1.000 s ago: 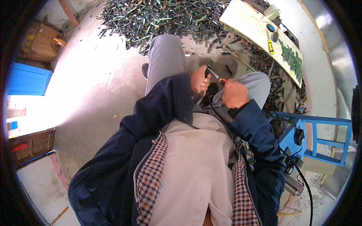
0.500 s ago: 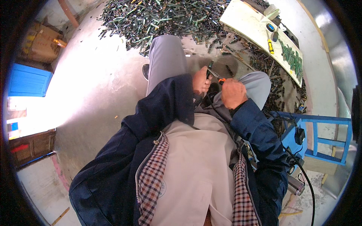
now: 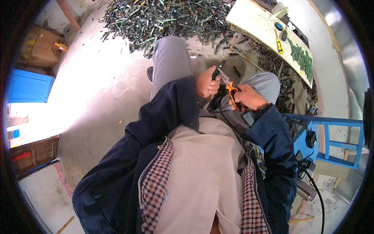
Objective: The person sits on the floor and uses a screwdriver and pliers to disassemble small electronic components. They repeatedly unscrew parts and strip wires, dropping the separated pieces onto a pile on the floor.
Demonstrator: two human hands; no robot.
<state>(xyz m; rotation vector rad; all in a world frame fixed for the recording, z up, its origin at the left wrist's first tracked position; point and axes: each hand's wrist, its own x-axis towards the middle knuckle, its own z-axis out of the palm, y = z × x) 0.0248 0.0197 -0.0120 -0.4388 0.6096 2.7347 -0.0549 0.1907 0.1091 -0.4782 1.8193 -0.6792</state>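
My left hand [image 3: 208, 82] is closed around a short dark strip with green on it [image 3: 221, 64], its far end standing out past the thumb. Long-nosed pliers with orange handles [image 3: 232, 91] are gripped in my right hand [image 3: 251, 97]. Their metal jaws point up and left and reach the strip beside my left fingers. Whether the jaws bite on the strip or only lie against it, I cannot tell. Both hands are between my knees.
A large heap of dark and green strips [image 3: 167, 23] covers the floor ahead. To the right, a pale board [image 3: 249, 19] carries a yellow-handled screwdriver [image 3: 279, 45] and green strips [image 3: 301, 58]. A blue wooden frame [image 3: 339, 145], a black cable [image 3: 317, 187] and a metal flask [image 3: 306, 190] are right.
My right hand has turned and shifted slightly right and nearer to me, bringing the orange handles into sight. The left hand keeps its hold on the strip, which has tilted a little rightward.
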